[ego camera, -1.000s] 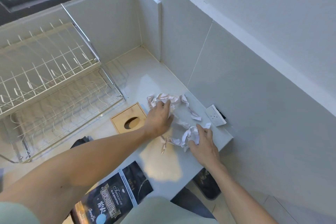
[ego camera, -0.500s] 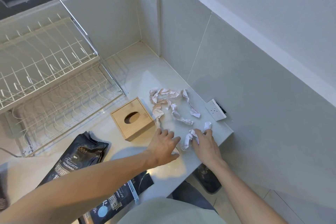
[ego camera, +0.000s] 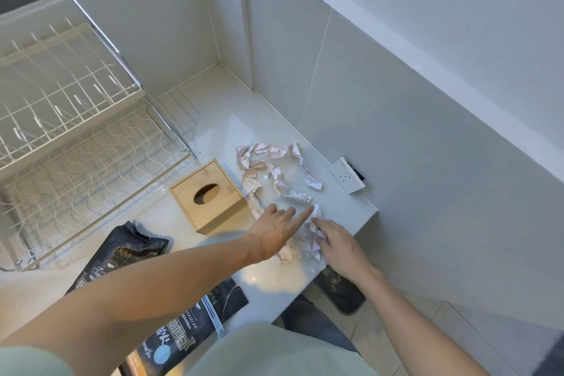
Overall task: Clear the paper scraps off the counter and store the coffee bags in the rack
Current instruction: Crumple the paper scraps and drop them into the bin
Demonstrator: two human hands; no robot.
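Note:
Crumpled pale pink paper scraps [ego camera: 268,166] lie strewn on the white counter [ego camera: 219,101] near its right edge. My left hand [ego camera: 274,230] is flat over the nearer scraps, fingers spread and holding nothing. My right hand [ego camera: 338,246] presses on a small bunch of scraps [ego camera: 309,238] at the counter's edge; its fingers look curled on the paper. Two black coffee bags lie flat near me: one [ego camera: 122,256] at the left, the other [ego camera: 186,327] partly under my left arm. The white wire rack [ego camera: 70,119] stands at the left with two tiers.
A wooden tissue box [ego camera: 210,195] sits between the rack and the scraps. A white power socket [ego camera: 348,175] lies by the wall. Tiled walls close the back and right. Past the counter's right edge is a dark bin [ego camera: 341,290] on the floor.
My left hand pulled back from the far scraps toward me, dragging some scraps along, and now lies beside my right hand. The view shifted, showing the left coffee bag.

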